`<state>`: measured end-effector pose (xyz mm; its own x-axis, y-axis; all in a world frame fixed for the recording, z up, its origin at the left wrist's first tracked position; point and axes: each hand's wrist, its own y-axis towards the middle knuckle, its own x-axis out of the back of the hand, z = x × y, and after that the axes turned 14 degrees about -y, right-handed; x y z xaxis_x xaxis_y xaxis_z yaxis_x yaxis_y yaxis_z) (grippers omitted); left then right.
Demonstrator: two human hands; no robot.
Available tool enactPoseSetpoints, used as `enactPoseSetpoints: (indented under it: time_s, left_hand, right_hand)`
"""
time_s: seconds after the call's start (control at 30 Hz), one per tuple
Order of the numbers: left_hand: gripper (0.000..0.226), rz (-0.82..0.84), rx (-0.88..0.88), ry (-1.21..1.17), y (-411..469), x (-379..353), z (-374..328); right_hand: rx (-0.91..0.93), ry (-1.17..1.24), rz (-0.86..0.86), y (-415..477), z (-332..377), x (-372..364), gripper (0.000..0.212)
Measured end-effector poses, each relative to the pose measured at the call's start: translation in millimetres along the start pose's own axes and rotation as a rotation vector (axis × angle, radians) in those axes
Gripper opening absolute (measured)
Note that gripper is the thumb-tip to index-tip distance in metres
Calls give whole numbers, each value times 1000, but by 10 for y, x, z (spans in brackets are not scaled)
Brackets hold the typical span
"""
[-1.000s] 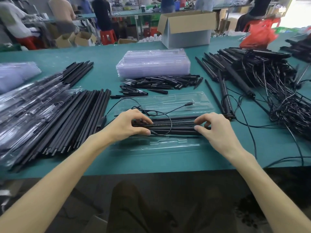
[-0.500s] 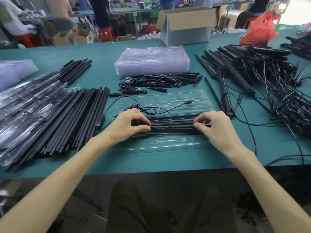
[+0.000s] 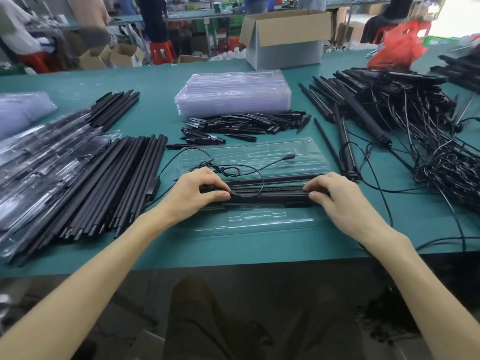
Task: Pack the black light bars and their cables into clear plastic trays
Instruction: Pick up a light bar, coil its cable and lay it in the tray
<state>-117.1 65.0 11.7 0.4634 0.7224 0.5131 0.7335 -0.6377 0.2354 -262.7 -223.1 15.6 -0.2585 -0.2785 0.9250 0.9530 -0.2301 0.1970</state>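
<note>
Clear plastic tray (image 3: 270,220) is lying open on the green worktop (image 3: 78,84), lengthwise before the person, so its channels are lining up with the black light bars (image 3: 267,194). Both hands are pinching the bars' ends, the left hand (image 3: 193,194) at the left end and the right hand (image 3: 337,197) at the right, apparently pressing them down level into their slots. Between the hands, the bars are spanning the tray's middle, while the cable (image 3: 246,166) is trailing loose over the far half.

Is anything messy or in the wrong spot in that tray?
Yes. The cable isn't tucked in: it loops loosely over the open tray, and its plug lies on the clear half.
</note>
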Motion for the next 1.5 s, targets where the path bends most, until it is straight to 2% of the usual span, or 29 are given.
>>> enactPoseSetpoints:
  time_s: [0.13, 0.33, 0.83, 1.37, 1.5]
  left_hand:
    - [8, -52, -10, -2, 14, -25, 39]
    - [8, -109, -43, 1, 6, -18, 51]
    - [19, -54, -2, -4, 26, -13, 90]
    - [22, -41, -32, 50, 21, -29, 94]
    - [21, -48, -38, 52, 23, -19, 98]
  right_hand:
    - [30, -16, 17, -26, -29, 8, 23]
    - [57, 19, -126, -13, -5, 27, 22]
    - [11, 28, -153, 124, -92, -157, 17]
    - [-37, 48, -136, 227, -52, -165, 11]
    - [-60, 69, -158, 244, -49, -170, 17]
